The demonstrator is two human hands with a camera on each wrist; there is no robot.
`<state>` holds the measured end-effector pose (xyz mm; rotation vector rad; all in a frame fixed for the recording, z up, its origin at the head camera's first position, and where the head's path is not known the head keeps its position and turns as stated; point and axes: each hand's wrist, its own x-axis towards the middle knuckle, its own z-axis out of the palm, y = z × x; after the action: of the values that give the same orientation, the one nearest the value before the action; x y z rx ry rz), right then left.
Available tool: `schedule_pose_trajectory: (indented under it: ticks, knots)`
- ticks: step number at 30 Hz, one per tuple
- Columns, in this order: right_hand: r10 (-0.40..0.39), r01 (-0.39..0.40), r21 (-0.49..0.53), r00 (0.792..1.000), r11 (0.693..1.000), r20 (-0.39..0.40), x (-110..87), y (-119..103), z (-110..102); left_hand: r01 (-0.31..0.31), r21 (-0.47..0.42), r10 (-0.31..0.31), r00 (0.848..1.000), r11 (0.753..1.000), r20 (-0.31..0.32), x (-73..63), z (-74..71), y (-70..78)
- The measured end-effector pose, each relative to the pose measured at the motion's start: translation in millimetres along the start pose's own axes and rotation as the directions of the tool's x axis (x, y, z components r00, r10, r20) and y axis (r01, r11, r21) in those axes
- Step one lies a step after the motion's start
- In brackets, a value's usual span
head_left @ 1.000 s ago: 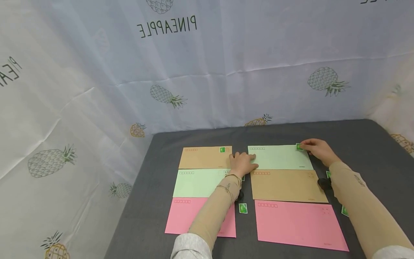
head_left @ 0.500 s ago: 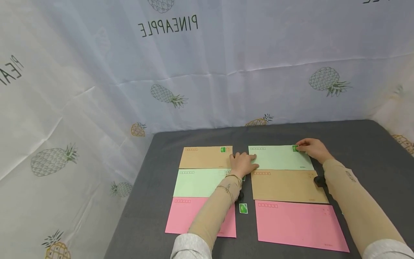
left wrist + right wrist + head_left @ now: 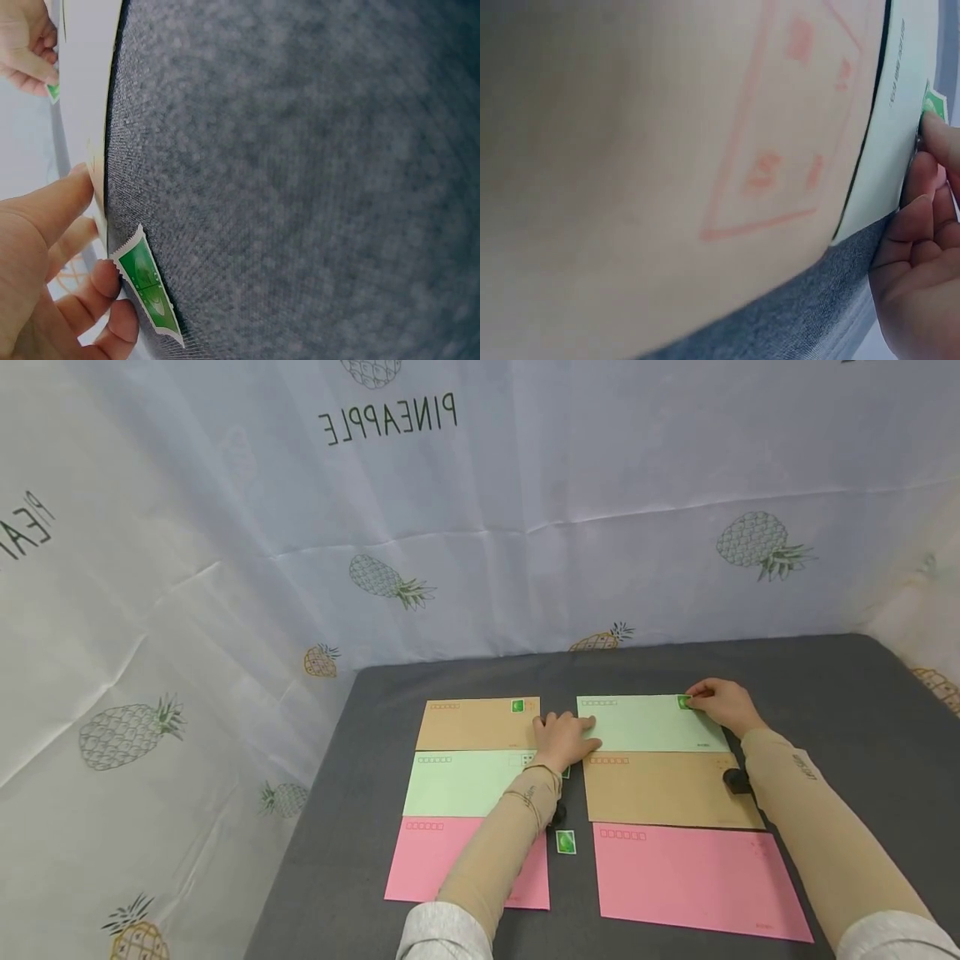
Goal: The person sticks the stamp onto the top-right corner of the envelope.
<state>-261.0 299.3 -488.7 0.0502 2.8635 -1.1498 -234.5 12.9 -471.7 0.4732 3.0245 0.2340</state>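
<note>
Lying in the left column, far to near: tan envelope (image 3: 468, 727) with a green stamp (image 3: 517, 706) near its far right corner, mint envelope (image 3: 465, 785), pink envelope (image 3: 442, 852). Positions match those of a second ago. Left forearm (image 3: 491, 852) crosses the lower two.

Left hand (image 3: 561, 742): between the columns, thumb and fingers spread, with thumb and forefinger touching the left edge of the far right-column envelope. Pose unchanged. Left wrist view: a second stamp (image 3: 150, 289) lies on the dark cloth (image 3: 300, 180) just beside the bent fingers; whether they touch it, cannot tell. A third stamp (image 3: 566, 842) lies nearer the wearer, also between the columns, same spot as earlier.

Right column, far to near: pale green envelope (image 3: 637, 727), kraft envelope (image 3: 652, 789), rose envelope (image 3: 690, 877); no shift noted.

Right hand (image 3: 725, 706): thumb and finger pinching the held stamp (image 3: 683, 702) at the far right corner of the pale green envelope. Change: hand and held stamp sit slightly farther left than a second ago. Two stamps seen then near the right forearm (image 3: 832, 827) are now covered by it.
</note>
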Motion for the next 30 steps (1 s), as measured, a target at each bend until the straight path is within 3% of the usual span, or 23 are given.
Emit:
schedule_pose_trajectory:
  ticks: [20, 30]
  knots:
    - [-0.033, 0.043, -0.181, 0.998, 0.983, 0.057, -4.4, -24.8, -2.3, 0.001, 0.007, -0.001, 1.0, 1.0, 0.0, -0.2, -2.8, 0.1]
    - [-0.022, 0.034, -0.178, 0.997, 0.984, 0.072, -7.3, -23.8, -1.4, 0.001, 0.008, -0.001, 1.0, 1.0, 0.007, -1.7, -1.9, 0.3]
